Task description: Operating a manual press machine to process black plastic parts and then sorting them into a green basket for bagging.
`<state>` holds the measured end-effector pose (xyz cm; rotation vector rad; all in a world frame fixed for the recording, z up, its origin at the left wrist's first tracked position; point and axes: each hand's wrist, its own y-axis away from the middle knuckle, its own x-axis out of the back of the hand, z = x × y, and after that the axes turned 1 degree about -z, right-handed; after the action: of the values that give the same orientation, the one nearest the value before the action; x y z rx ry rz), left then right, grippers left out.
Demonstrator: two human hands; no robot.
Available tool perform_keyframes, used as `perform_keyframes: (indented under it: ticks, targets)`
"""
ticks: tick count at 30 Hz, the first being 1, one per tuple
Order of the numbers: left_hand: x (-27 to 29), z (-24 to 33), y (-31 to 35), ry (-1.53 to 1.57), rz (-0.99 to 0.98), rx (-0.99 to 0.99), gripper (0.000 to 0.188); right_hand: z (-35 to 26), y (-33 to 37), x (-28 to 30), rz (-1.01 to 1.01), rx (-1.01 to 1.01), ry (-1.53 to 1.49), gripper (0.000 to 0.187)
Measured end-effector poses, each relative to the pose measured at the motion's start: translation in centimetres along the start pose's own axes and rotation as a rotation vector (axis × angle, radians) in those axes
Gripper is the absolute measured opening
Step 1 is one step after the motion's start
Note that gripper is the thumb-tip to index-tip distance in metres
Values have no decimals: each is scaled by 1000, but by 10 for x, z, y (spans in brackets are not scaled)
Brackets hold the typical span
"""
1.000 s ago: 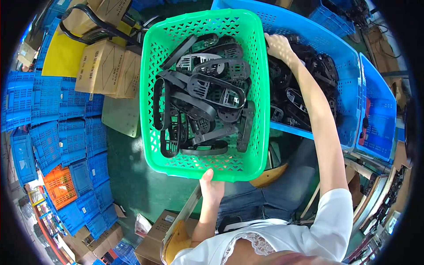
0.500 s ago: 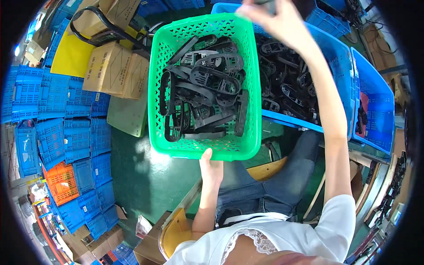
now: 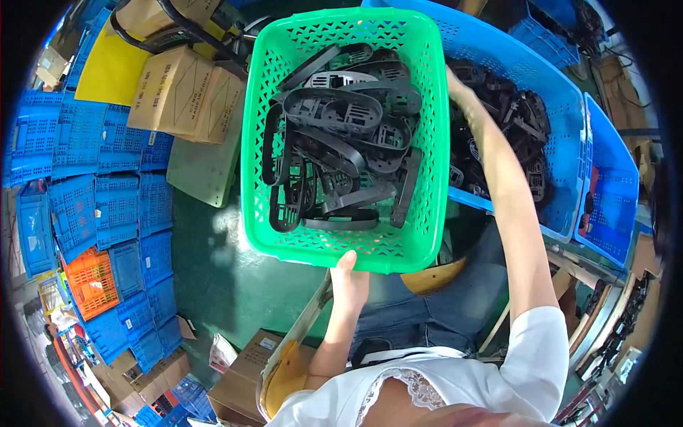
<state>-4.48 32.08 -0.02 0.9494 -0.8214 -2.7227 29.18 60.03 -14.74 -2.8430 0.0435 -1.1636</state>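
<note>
A green plastic basket [image 3: 344,266] is in front of me, with several black oblong plastic frames [image 3: 334,110] piled loosely inside. At the middle of its near rim, my left hand [image 3: 348,285] grips it, thumb over the edge and the other fingers underneath. My right hand [image 3: 457,87] is against the outside of the basket's right wall. Its fingers are hidden behind the green wall, so their grip does not show. Just right of that hand, a big blue crate [image 3: 562,153] holds many similar black parts [image 3: 501,128].
Another blue crate [image 3: 615,206] stands at the far right. Stacked blue crates [image 3: 75,206] line the left, with an orange crate [image 3: 91,283] among them. Cardboard boxes [image 3: 171,92] sit at the upper left. A cardboard box [image 3: 245,370] is near my left elbow.
The basket appears larger and its right side reaches further right, over the blue crate's edge. My right hand has come down from above the far right corner to the basket's right side.
</note>
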Motion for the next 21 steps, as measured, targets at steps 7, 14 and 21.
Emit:
perform_keyframes:
  ticks: [7, 14, 21]
  targets:
    - [2, 0, 3, -46, 62, -3, 55, 24, 29, 2, -177, 331, 422, 67]
    - [-3, 7, 4, 82, -15, 48, 48, 12, 55, -4, -221, 267, 501, 105]
    - [2, -1, -1, -15, 4, 30, 47, 6, 38, -7, -328, -114, 342, 83]
